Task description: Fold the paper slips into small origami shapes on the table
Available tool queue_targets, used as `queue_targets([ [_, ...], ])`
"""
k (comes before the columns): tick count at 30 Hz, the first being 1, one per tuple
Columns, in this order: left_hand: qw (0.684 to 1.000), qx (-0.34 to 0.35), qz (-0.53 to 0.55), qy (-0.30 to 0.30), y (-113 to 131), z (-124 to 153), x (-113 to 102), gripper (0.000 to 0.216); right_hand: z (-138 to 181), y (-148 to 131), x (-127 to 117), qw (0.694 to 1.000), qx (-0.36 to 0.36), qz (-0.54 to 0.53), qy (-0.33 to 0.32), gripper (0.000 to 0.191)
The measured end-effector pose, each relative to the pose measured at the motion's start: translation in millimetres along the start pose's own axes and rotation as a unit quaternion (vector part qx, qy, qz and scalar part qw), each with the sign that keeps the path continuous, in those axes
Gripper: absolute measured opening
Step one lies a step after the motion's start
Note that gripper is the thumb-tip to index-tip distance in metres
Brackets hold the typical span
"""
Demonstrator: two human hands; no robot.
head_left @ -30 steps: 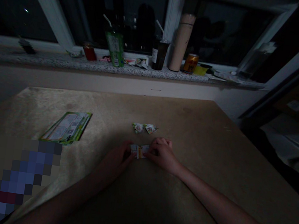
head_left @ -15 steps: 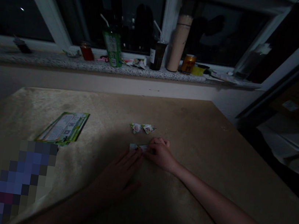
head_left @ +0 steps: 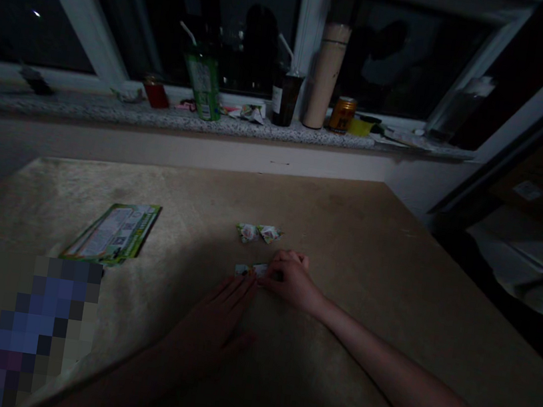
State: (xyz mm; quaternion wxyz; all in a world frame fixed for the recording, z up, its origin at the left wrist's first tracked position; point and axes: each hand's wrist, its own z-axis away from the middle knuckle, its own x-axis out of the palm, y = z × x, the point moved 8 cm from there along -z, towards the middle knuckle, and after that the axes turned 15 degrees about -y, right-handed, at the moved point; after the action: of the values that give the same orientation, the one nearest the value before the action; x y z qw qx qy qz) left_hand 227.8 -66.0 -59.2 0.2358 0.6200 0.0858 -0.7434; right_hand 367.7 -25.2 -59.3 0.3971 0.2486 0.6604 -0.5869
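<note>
A small printed paper piece (head_left: 242, 270), white and green, lies on the table in front of me. My left hand (head_left: 218, 314) rests flat, fingers stretched out, with the fingertips at the paper's near edge. At the paper's right end, my right hand (head_left: 293, 282) has its fingers curled in and thumb and forefinger pinched on it; the fingers hide that end. Just beyond the hands, two small folded paper triangles (head_left: 270, 233) sit side by side, touching or nearly so.
A stack of green and white printed sheets (head_left: 120, 233) lies left on the brown table (head_left: 350, 221). Along the granite sill (head_left: 241, 128) stand a green carton (head_left: 204, 89), a dark cup (head_left: 284, 101) with a straw, a tall flask (head_left: 326, 80) and a gold can (head_left: 342, 115).
The fingers of my left hand have drawn back slightly towards me, and a little more of the paper shows. My right hand keeps its place.
</note>
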Motion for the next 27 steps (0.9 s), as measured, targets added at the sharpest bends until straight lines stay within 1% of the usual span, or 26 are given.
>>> queue_targets([
  [5,0.999,0.009,0.032,0.016,0,1,0,0.068,0,0,-1,1.0,-0.003,-0.008,0.003,0.03],
  [10,0.999,0.008,0.033,0.008,0,1,2,0.07,0,-1,0,1.0,0.008,0.005,-0.008,0.029],
  [12,0.999,0.008,0.037,0.014,-1,2,3,0.072,0,-2,0,1.0,0.008,0.013,-0.01,0.028],
  [15,0.999,0.015,0.041,0.026,0,2,2,0.072,4,-4,-4,1.0,-0.008,0.017,0.005,0.025],
  [16,0.999,0.015,0.04,0.026,1,2,2,0.072,7,-6,-7,1.0,-0.021,0.015,0.015,0.021],
  [18,0.999,0.012,0.036,0.023,1,1,1,0.071,13,-12,-13,0.997,-0.071,0.019,0.021,0.016],
  [19,0.999,0.008,0.033,0.021,1,1,1,0.07,17,-20,-12,0.992,-0.125,0.033,0.006,0.015],
  [20,0.999,0.006,0.03,0.019,1,1,-1,0.07,22,-29,-9,0.982,-0.18,0.059,-0.022,0.016],
  [21,0.999,0.003,0.026,0.018,0,0,-2,0.069,26,-34,-7,0.972,-0.217,0.081,-0.038,0.018],
  [23,1.0,0.004,0.021,0.016,0,0,-5,0.068,32,-38,-6,0.964,-0.241,0.106,-0.044,0.022],
  [27,1.0,0.013,0.021,0.009,-3,1,-7,0.069,36,-42,-2,0.957,-0.245,0.147,-0.054,0.025],
])
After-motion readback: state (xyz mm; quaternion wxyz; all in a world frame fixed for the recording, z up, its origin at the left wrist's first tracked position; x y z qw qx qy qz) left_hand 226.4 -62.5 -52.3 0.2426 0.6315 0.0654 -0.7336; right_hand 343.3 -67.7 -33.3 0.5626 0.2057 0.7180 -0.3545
